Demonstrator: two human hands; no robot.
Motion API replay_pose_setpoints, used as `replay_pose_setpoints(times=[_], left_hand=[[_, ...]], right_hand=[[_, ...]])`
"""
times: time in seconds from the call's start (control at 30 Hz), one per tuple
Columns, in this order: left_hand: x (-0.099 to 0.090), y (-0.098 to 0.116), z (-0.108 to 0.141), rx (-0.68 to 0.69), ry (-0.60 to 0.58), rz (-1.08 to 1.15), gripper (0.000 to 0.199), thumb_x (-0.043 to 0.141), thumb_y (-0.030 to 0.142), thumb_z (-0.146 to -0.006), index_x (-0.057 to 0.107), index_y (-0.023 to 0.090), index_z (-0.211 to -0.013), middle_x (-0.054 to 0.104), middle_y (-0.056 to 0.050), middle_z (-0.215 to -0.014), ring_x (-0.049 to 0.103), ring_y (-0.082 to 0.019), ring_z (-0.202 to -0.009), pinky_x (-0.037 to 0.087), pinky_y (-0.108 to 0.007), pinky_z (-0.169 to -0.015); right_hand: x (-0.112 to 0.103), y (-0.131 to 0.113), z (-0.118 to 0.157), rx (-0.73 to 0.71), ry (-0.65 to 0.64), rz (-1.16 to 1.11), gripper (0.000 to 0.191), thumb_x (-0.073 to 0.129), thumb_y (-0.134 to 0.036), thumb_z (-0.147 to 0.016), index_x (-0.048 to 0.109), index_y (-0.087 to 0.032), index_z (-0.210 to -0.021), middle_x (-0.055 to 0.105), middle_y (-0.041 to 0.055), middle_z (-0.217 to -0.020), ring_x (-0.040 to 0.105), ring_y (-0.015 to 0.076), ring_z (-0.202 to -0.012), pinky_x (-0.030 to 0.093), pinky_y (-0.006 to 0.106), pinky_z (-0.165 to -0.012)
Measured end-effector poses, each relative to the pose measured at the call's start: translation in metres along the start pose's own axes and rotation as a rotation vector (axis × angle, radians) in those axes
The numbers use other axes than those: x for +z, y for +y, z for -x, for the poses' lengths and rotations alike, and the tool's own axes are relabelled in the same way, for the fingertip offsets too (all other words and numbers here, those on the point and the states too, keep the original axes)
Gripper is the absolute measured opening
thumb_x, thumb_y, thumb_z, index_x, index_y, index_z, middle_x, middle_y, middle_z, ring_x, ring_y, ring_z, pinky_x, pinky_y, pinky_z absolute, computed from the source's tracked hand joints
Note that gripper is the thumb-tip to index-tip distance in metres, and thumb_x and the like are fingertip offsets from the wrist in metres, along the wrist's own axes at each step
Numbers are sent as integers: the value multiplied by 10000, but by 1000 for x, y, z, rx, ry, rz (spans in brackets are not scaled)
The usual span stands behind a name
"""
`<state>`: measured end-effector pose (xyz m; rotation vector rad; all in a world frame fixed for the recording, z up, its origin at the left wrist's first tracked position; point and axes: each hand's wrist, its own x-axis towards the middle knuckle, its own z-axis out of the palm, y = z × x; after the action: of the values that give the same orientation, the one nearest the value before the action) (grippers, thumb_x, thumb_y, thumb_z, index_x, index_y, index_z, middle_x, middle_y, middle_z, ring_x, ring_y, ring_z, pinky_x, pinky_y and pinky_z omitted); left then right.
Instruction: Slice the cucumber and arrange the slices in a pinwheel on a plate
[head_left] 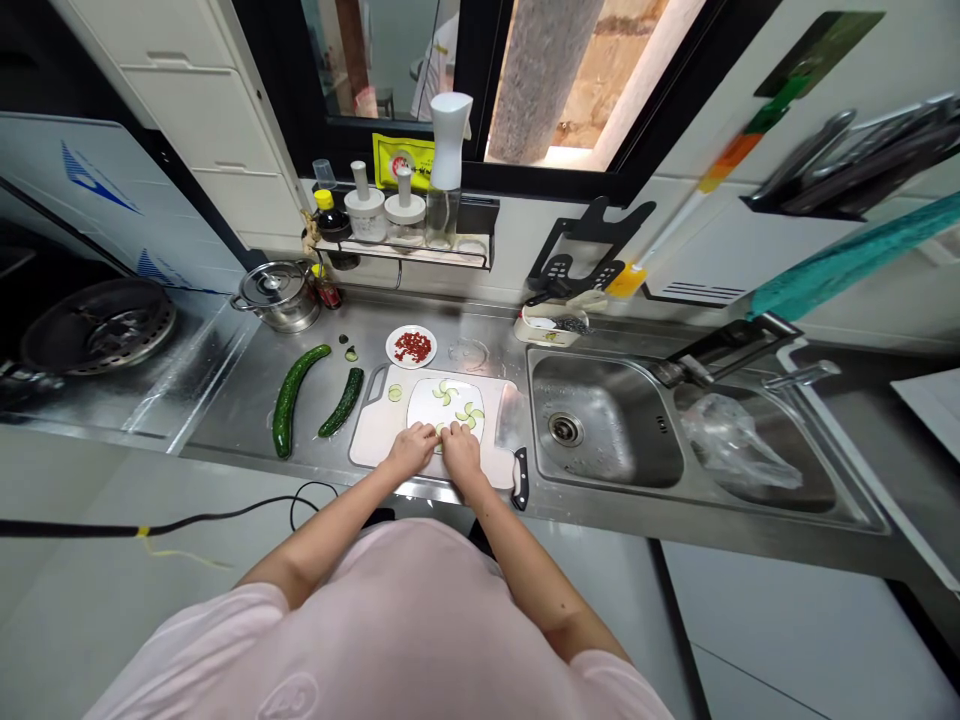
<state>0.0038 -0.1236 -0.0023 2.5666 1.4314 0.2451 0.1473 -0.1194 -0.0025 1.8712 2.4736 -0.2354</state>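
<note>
My left hand [412,449] and my right hand [460,456] meet over the near side of a white plate [421,402]. Their fingers are bent and pinched on pale green cucumber slices, partly hidden beneath the fingertips. Farther back on the plate, thin slices are fanned into two pinwheel shapes [470,416]. The plate rests on a light cutting board [375,440], where a few more cucumber slices [395,393] lie at the left. A wide-bladed knife [511,420] lies along the board's right side, black handle toward me.
Left of the board lie a long cucumber [289,400] and a shorter cut cucumber [342,402]. Behind it stands a small dish [390,347] of chopped red pieces. A lidded pot [281,295] is at back left; a double sink [607,425] adjoins on the right.
</note>
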Motion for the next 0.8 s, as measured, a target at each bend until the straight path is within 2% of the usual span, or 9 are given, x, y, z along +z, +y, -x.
replay_pose_setpoints(times=[0.33,0.43,0.57,0.8], left_hand=[[-14,5,-13,-111,-136,57,249,459,172,-841,684,236,-926,576,-72,-910,507,-193,-928,456,-292,-774],[-14,4,-16,-131,-136,97,255,465,164,-833,691,235,-927,579,-69,-907,516,-191,-941,456,-292,-798],[-10,3,-16,-197,-71,190,262,473,143,-821,673,230,-965,592,-51,-931,533,-175,-936,451,-283,-817],[-15,-2,-11,-335,161,335,239,461,187,-842,622,214,-1017,623,-32,-934,556,-154,-901,439,-261,-809]], right_hand=[[-11,8,-6,-11,-50,-75,210,423,-180,-919,630,-179,-954,579,99,-997,467,207,-956,368,285,-756],[-14,11,-6,-15,-63,-106,231,411,-206,-928,640,-173,-944,586,106,-979,468,211,-953,365,290,-765],[-16,15,-2,12,17,-157,246,403,-238,-931,628,-183,-1017,579,101,-1018,454,214,-983,359,287,-784],[-20,22,6,27,165,-285,290,411,-260,-926,599,-188,-1135,577,80,-1065,462,204,-979,356,281,-835]])
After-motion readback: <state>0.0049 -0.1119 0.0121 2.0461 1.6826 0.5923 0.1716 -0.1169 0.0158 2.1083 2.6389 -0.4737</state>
